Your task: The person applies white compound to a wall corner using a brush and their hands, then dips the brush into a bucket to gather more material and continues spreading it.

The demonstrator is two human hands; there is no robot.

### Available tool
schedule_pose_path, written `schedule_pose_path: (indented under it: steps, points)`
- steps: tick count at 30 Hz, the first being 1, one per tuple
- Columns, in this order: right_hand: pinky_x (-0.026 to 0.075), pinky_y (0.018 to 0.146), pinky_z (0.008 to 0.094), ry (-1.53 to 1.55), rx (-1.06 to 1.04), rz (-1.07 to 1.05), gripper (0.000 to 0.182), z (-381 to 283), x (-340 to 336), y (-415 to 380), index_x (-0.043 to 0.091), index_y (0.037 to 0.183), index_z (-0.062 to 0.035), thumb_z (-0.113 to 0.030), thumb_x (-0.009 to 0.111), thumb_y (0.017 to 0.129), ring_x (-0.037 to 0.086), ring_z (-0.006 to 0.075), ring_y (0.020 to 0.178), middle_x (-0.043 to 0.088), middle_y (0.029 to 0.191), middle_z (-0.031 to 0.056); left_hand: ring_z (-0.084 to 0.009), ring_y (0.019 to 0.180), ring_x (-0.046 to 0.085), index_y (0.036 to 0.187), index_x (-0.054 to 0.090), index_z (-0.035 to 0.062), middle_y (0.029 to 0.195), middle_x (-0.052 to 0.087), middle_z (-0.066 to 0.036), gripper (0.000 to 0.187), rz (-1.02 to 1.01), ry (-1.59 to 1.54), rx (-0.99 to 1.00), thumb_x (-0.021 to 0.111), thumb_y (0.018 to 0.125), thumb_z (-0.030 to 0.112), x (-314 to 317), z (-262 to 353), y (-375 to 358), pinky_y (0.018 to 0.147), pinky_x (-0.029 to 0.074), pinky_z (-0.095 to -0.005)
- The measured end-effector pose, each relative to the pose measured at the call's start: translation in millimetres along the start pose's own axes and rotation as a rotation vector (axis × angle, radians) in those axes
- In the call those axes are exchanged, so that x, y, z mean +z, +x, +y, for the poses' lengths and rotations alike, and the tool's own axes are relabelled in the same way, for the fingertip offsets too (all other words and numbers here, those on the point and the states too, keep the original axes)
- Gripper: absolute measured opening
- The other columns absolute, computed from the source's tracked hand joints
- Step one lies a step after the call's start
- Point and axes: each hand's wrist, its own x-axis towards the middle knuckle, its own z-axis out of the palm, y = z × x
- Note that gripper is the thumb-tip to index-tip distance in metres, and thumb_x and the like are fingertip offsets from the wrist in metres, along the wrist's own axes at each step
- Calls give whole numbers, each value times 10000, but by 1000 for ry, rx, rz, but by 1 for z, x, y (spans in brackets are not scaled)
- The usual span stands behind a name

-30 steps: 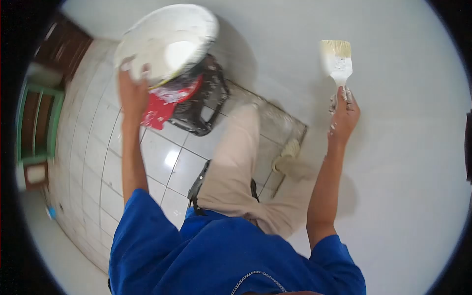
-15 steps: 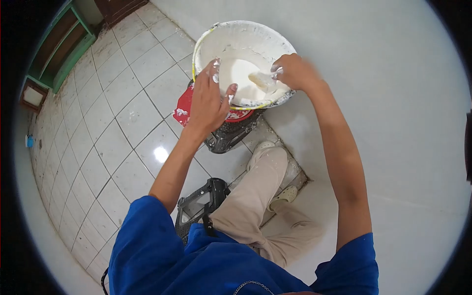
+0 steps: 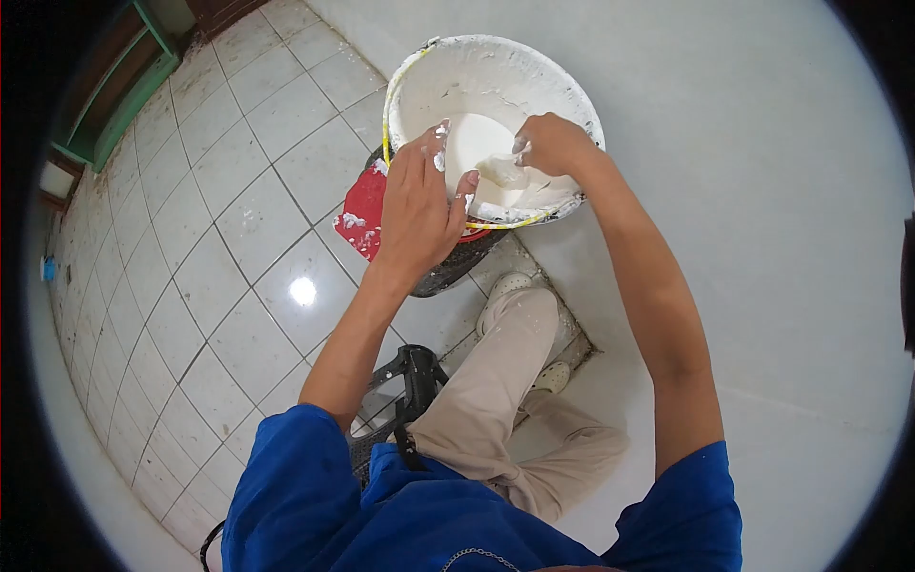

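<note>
A large white bucket with a yellow-edged rim holds smooth white paint, and its inner wall is smeared with it. My right hand reaches inside, closed on a paint-coated, scoop-like tool whose lower end dips at the paint surface. The fingers hide its upper end, so I cannot tell its exact kind. At the near left rim is my left hand, overlapping the rim, with fingers stretched and thumb apart. White paint coats its fingertips.
Under the bucket stands a black-and-red support with white splashes. A black plastic step stool is by my leg. White wall rises on the right, tiled floor lies left, and a green-framed shelf is far left.
My right hand has moved left and slightly down inside the bucket, bringing the tool along. My left hand has shifted slightly right and down in view, and the bucket appears a little further right.
</note>
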Motion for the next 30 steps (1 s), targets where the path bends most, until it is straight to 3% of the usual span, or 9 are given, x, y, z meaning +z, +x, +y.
schedule_pose_path:
  steps: [4,10,13,16,19,22,25,28,30]
  points:
    - [475,643,338,176,18,100,231,20,-18,-24,662,849,-39,-219,649,705,610,244,669,628,806,132,-345,995,459,1229,356,-45,1115,471,-203,473,-8,7,16,525,833,150,-1,2,1,859,370,-413]
    - [425,508,288,621,353,168,272,11,-61,-100,644,851,-3,-258,626,757,512,126,531,551,590,93,-347,999,455,1206,377,-54,1107,478,-207,429,-11,46,34,498,844,142,1,4,1,872,361,-417]
    - [425,509,285,747,476,336,304,5,-44,-137,646,885,-24,-288,636,734,537,177,509,590,599,110,-356,1004,449,1185,390,-65,1105,478,-215,413,-19,65,33,499,841,137,1,5,0,879,351,-424]
    - [431,526,301,514,304,630,284,5,-5,-153,632,894,-16,-268,613,763,542,216,510,599,630,142,-369,998,444,1158,405,-80,1089,481,-222,408,13,82,69,519,825,127,3,7,-1,884,337,-436]
    - [442,567,351,728,389,749,260,-10,4,-167,616,888,-10,-247,582,789,574,291,571,602,670,172,-365,989,447,1157,408,-79,1079,484,-223,400,10,98,93,513,827,122,4,9,-1,881,338,-436]
    - [444,590,379,635,421,732,243,-14,19,-168,606,866,-10,-239,564,796,577,350,629,603,689,180,-360,980,448,1152,410,-80,1069,486,-224,390,-4,90,67,507,829,116,1,13,-2,876,340,-433]
    - [382,481,288,621,355,894,224,-15,30,-168,590,862,6,-213,578,817,460,139,459,546,573,121,-357,973,450,1144,412,-84,1063,486,-226,381,12,116,88,504,828,109,3,13,-1,872,342,-432]
    - [394,488,316,556,363,863,222,-13,35,-167,595,870,-2,-216,568,818,510,190,471,555,584,134,-357,973,451,1126,417,-93,1059,486,-228,368,7,110,89,504,825,101,3,14,-3,869,344,-432]
    - [422,582,395,658,404,824,236,-16,29,-174,589,859,-1,-227,543,808,546,321,602,580,650,177,-358,973,450,1111,423,-101,1056,485,-229,358,12,103,107,503,822,95,3,15,-2,868,344,-433]
